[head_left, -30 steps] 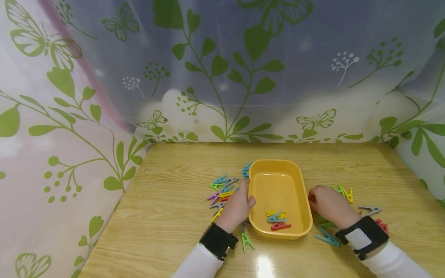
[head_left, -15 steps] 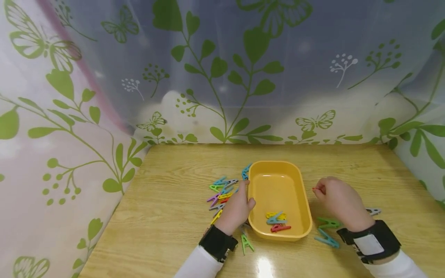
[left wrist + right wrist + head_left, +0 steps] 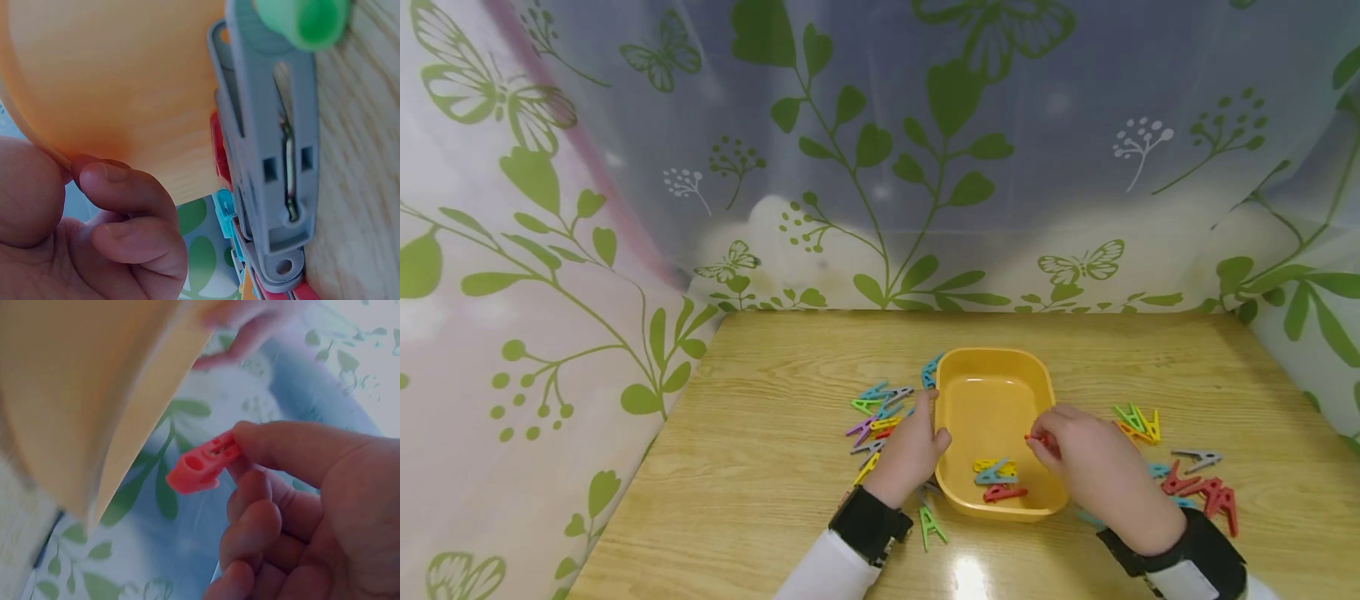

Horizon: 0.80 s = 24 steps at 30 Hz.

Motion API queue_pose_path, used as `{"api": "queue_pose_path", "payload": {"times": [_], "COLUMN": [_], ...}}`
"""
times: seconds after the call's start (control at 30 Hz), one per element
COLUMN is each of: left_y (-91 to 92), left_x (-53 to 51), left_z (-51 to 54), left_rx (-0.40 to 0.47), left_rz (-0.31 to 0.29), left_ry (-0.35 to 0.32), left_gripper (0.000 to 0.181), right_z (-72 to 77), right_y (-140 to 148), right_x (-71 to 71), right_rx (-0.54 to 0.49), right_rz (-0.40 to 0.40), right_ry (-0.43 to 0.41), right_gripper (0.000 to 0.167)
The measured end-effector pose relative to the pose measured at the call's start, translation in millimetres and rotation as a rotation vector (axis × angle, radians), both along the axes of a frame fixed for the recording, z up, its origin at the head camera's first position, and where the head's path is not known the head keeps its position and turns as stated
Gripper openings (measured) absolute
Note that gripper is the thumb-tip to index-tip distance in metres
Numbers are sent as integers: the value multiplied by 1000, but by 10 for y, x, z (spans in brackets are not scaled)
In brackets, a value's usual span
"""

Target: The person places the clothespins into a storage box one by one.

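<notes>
A yellow plastic tub stands on the table with yellow, blue and red clothespins in its near end. My left hand pinches the tub's left rim between thumb and curled fingers, as the left wrist view shows. My right hand is over the tub's right edge, pinching a red clothespin between thumb and fingers. In the left wrist view a grey clothespin lies close beside the tub's wall.
A heap of mixed clothespins lies left of the tub, and a green one lies near its front left corner. More clothespins, including red ones, are scattered at right. A patterned curtain hangs behind the wooden table.
My right hand lifted a red clothespin from the right-hand scatter and moved left to the tub's right edge. My left hand and the tub have stayed in place.
</notes>
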<state>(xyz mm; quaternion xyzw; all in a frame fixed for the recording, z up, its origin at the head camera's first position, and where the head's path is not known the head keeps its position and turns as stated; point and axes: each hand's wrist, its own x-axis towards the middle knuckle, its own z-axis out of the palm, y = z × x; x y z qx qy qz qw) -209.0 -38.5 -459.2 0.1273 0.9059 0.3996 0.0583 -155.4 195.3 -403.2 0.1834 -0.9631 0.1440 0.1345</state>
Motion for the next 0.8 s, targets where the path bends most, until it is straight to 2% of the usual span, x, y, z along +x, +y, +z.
{"api": "queue_pose_path", "payload": {"times": [0.17,0.4,0.63,0.8], "left_y": [-2,0,0,1], "left_x": [-8,-6,-7,-13], "left_z": [-7,-23,-18,-14], "left_rx": [11,40,60,56], "left_rz": [-6,-18,-21,-19], "left_ry": [-1,9,4,9], "left_gripper": [57,57,57,57], "right_z": [-77,-190,-292,-316], "right_y": [-134,-176,-177,-169], "right_x": [50,34,4,-4], "right_rx": [43,63,96,111], "right_rz": [95,157,197,212], "right_ry": [-10,-60,14,7], "right_gripper": [15,17,23,22]}}
